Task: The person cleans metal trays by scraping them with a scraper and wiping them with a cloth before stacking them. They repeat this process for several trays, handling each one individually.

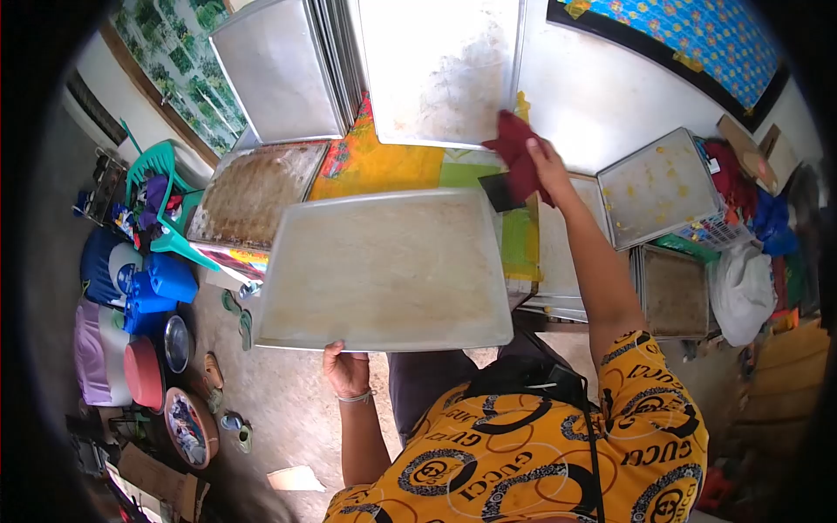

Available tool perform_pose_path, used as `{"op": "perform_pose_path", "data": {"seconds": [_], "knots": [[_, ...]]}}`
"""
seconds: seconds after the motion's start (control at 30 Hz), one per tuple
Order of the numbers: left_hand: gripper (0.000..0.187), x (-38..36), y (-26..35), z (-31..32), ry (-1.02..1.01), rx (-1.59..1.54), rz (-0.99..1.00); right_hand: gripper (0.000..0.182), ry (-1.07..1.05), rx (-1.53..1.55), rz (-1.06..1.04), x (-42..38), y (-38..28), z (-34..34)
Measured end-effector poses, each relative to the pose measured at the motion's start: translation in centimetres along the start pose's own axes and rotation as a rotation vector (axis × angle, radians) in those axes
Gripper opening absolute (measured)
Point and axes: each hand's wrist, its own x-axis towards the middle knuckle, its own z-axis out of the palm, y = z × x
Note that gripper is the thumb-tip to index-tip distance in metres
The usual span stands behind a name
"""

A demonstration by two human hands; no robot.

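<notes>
My left hand grips the near edge of a large metal baking tray, its thumb on the rim and its fingers underneath. The tray is held out flat in front of my body, its surface dull with brownish stains. My right hand is closed on a maroon cloth, raised beyond the tray's far right corner. A small black piece hangs below the cloth. Behind them, another big tray stands upright against the wall on a table with a yellow-orange cover.
Upright trays are stacked at the back left, beside a browned tray lying flat. To the right are a yellow-spotted tray and a white sack. A green chair, blue containers and basins stand at left.
</notes>
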Motion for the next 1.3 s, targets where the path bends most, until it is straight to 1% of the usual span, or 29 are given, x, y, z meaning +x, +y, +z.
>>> {"op": "perform_pose_path", "data": {"seconds": [0.03, 0.07, 0.17, 0.2, 0.27, 0.3, 0.4, 0.5, 0.6, 0.7, 0.8, 0.9, 1.0, 1.07, 1.1, 1.13, 1.23, 1.27, 1.3], "knots": [[0.051, 0.1, -0.5, -0.1, 0.014, -0.002, -0.011, 0.072, -0.029, -0.106, -0.065, -0.3, -0.8, 0.8], [0.051, 0.1, -0.7, -0.3, 0.028, -0.004, -0.023, 0.073, -0.104, -0.158, 0.066, -0.6, -1.8, 0.9], [0.051, -0.7, -1.3, 0.2, 0.039, 0.027, -0.045, 0.075, 0.148, -0.503, 0.141, 1.3, 2.2, -1.4], [0.051, -0.7, -1.3, 0.3, 0.037, 0.027, -0.044, 0.077, 0.187, -0.509, 0.174, 1.0, 2.7, -1.8], [0.051, -2.1, -0.2, 0.0, 0.086, 0.056, -0.038, 0.077, 0.222, -0.535, 0.263, -1.6, 7.7, -1.7], [0.052, -2.1, -0.1, -0.1, 0.099, 0.059, -0.031, 0.077, 0.245, -0.553, 0.290, -2.2, 9.0, -1.7], [0.053, -1.9, 0.2, -0.2, 0.099, 0.068, -0.026, 0.077, 0.301, -0.165, 0.493, -4.2, 9.9, -1.2], [0.052, -1.9, 0.6, -0.5, 0.095, 0.052, -0.058, 0.082, 0.337, -0.085, 0.518, -2.9, 10.9, -1.4], [0.051, -2.2, 1.0, -0.8, 0.059, 0.043, -0.071, 0.090, 0.323, -0.127, 0.490, -0.5, 10.5, -1.1], [0.049, -2.6, 0.9, -0.7, 0.014, 0.033, -0.080, 0.097, 0.222, -0.291, 0.465, 0.7, 10.1, -0.2], [0.049, -3.2, 0.7, 0.2, 0.091, 0.032, -0.044, 0.091, 0.223, -0.155, 0.525, -0.2, 9.4, -0.1], [0.051, -2.9, 0.7, -0.3, 0.060, 0.027, -0.039, 0.069, 0.155, 0.039, 0.847, -1.6, 6.7, -1.7], [0.050, -2.5, 0.4, -0.6, 0.076, 0.026, -0.046, 0.046, 0.221, 0.072, 0.986, -0.8, 8.9, -4.3], [0.049, -2.1, 0.4, -1.4, 0.049, 0.026, -0.082, 0.040, 0.206, -0.007, 0.849, -0.5, 10.5, -6.0], [0.048, -2.1, 0.3, -0.9, 0.038, 0.024, -0.097, 0.037, 0.196, -0.050, 0.781, -0.7, 9.9, -6.2], [0.048, -2.1, 0.0, -0.5, 0.055, 0.037, -0.087, 0.031, 0.235, 0.060, 0.777, -0.7, 9.2, -6.5], [0.047, -2.2, -0.8, 0.1, 0.091, 0.059, -0.074, 0.022, 0.523, 0.263, 0.540, -0.1, 6.1, -6.0], [0.048, -1.9, -1.0, -0.6, 0.091, 0.056, -0.085, 0.018, 0.566, 0.246, 0.281, -0.3, 4.7, -5.2], [0.048, -1.8, -1.2, -0.9, 0.090, 0.054, -0.095, 0.016, 0.559, 0.238, 0.196, 0.2, 4.0, -4.4]]}}
